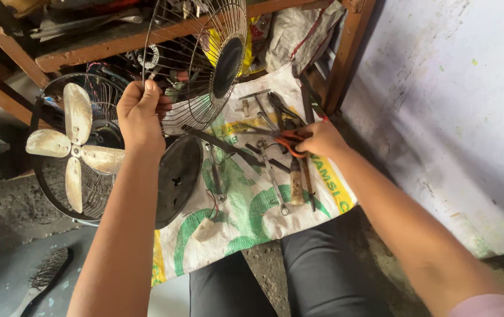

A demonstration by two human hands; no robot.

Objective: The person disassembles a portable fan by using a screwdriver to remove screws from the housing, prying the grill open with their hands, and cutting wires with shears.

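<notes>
In the head view, a wire fan guard (202, 64) is held up by the left hand (140, 114), whose fingers are closed tight on the rim of the guard. The guard is tilted and lifted, above a fan (76, 149) with pale blades that stands at the left in its rear cage. A round black fan base (175, 176) is seen just below the left wrist. The right hand (322, 140) is laid on a pair of pliers with orange handles (290, 145), and its fingers are curled over them; whether the pliers are fully gripped cannot be told. The pliers are among other tools, a spanner (272, 179) and a screwdriver (296, 182), spread on a white and green woven sack (240, 217) on the floor. A brush (46, 273) is lying at the lower left. It looks as if the step in hand is the picking of a tool while the guard is kept off the fan. For the next move, a firm hold on the pliers is needed, and the guard must be kept steady so it is not dropped on the blades.
</notes>
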